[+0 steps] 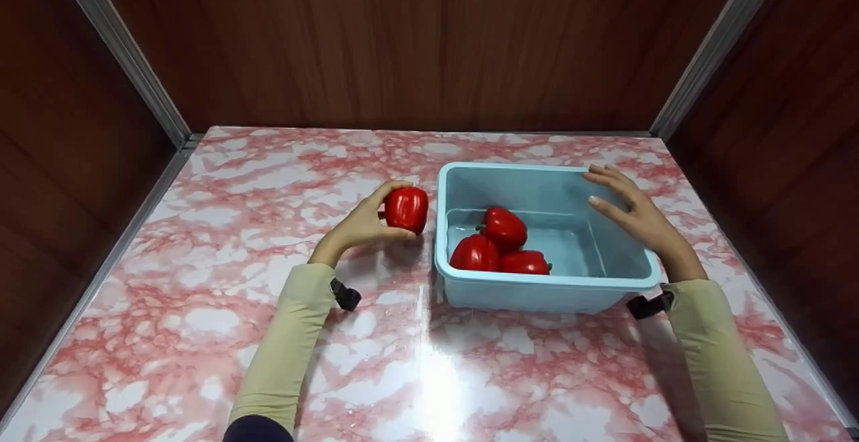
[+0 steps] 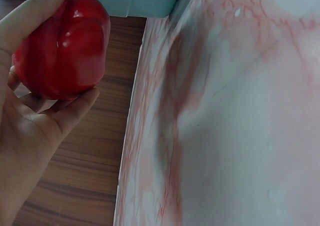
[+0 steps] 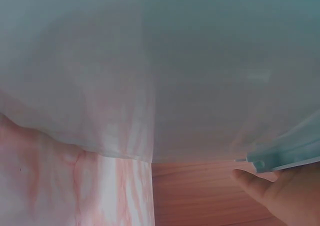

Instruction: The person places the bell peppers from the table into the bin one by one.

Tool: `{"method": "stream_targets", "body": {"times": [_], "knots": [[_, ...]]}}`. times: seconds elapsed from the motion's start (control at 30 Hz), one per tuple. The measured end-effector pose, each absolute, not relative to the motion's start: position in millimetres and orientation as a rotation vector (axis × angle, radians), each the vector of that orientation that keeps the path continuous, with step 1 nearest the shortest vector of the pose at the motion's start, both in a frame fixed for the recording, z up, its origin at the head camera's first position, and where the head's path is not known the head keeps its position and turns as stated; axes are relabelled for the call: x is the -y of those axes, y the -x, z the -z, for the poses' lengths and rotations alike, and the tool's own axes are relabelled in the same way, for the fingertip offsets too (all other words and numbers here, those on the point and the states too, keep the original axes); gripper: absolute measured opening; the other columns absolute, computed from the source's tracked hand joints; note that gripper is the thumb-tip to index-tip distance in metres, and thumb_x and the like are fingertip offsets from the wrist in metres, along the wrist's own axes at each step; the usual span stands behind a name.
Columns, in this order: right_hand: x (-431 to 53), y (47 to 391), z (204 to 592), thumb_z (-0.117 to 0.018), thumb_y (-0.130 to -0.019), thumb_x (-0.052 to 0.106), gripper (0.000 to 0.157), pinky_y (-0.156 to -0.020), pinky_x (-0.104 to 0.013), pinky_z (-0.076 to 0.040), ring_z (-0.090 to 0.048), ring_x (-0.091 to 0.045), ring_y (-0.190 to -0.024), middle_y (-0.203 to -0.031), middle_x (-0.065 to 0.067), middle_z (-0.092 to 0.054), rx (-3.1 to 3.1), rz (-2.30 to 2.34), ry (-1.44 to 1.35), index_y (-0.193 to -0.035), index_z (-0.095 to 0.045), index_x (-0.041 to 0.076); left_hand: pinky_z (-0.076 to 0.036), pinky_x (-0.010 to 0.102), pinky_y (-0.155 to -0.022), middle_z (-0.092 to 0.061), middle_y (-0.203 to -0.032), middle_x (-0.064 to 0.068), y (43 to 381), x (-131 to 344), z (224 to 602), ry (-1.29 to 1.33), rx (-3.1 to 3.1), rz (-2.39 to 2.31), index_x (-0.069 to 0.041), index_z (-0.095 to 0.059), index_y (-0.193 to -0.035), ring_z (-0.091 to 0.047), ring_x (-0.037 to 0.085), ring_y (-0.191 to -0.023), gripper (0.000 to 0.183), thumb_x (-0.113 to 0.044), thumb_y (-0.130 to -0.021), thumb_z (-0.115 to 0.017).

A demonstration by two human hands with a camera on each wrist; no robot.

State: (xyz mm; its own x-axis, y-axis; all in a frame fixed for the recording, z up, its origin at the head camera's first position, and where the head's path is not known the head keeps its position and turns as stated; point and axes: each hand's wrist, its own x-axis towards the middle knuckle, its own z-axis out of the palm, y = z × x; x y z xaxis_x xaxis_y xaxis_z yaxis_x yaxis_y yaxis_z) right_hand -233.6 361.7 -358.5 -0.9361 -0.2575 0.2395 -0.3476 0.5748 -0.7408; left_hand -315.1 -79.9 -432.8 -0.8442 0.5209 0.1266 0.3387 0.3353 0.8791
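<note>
A red bell pepper [image 1: 407, 210] is held between the thumb and fingers of my left hand [image 1: 366, 223], just left of a light blue plastic bin [image 1: 537, 283]. In the left wrist view the same shiny pepper [image 2: 70, 51] sits in the grasp, above the tabletop. Inside the bin, toward its left side, lie three more red peppers [image 1: 504, 229]. My right hand [image 1: 641, 222] is over the bin's right rim, fingers spread and extended. The right wrist view shows the bin's outer wall [image 3: 150, 76] up close and part of that hand [image 3: 280, 193].
The table [image 1: 221, 321] has a red and white marbled top. Dark wood panels [image 1: 429, 46] enclose it at the back and both sides, with metal strips [image 1: 127, 60] at the corners. Each wrist carries a small black camera [image 1: 345, 294].
</note>
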Motion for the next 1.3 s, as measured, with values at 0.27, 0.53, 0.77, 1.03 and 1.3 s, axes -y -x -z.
{"method": "stream_targets", "body": {"times": [0.27,0.53,0.77,1.03,1.3], "knots": [[-355,227,353,-0.056,-0.093,0.019,0.048,-0.108,-0.064,-0.001,-0.003,-0.030,-0.142,-0.150,-0.017,-0.024,2.714,-1.299,-0.480,-0.137,-0.043,0.006,-0.047,0.040,-0.091,-0.045,-0.131,-0.005,316,81,437,-0.783,-2.407,-1.542,-0.042,-0.038,-0.130,-0.047,0.023,-0.117,0.081,-0.043,-0.063,-0.083],[-356,227,353,-0.057,-0.093,0.018,0.048,-0.108,-0.064,-0.001,-0.004,-0.031,-0.142,-0.150,-0.017,-0.025,2.701,-1.315,-0.498,-0.137,-0.044,0.006,-0.046,0.042,-0.092,-0.043,-0.134,-0.002,315,81,434,-0.760,-2.399,-1.537,-0.036,-0.036,-0.135,-0.046,0.027,-0.119,0.085,-0.040,-0.065,-0.083],[-357,227,353,-0.056,-0.093,0.017,0.048,-0.108,-0.063,-0.004,-0.005,-0.031,-0.142,-0.150,-0.018,-0.025,2.696,-1.304,-0.519,-0.137,-0.044,0.005,-0.047,0.042,-0.091,-0.044,-0.133,0.000,317,80,433,-0.819,-2.418,-1.547,-0.029,-0.037,-0.137,-0.046,0.025,-0.119,0.087,-0.043,-0.064,-0.082],[-356,227,352,-0.056,-0.093,0.018,0.048,-0.108,-0.064,-0.003,-0.005,-0.032,-0.142,-0.150,-0.017,-0.025,2.702,-1.300,-0.512,-0.137,-0.044,0.005,-0.048,0.038,-0.090,-0.045,-0.132,-0.004,319,79,433,-0.825,-2.429,-1.566,-0.031,-0.038,-0.135,-0.045,0.019,-0.119,0.086,-0.043,-0.062,-0.083],[-357,228,352,-0.057,-0.092,0.016,0.047,-0.108,-0.063,-0.003,-0.005,-0.033,-0.141,-0.149,-0.019,-0.026,2.683,-1.299,-0.537,-0.136,-0.044,0.004,-0.044,0.043,-0.095,-0.046,-0.134,0.006,302,77,409,-0.883,-2.432,-1.595,-0.016,-0.039,-0.136,-0.044,0.023,-0.122,0.081,-0.025,-0.068,-0.083]]}}
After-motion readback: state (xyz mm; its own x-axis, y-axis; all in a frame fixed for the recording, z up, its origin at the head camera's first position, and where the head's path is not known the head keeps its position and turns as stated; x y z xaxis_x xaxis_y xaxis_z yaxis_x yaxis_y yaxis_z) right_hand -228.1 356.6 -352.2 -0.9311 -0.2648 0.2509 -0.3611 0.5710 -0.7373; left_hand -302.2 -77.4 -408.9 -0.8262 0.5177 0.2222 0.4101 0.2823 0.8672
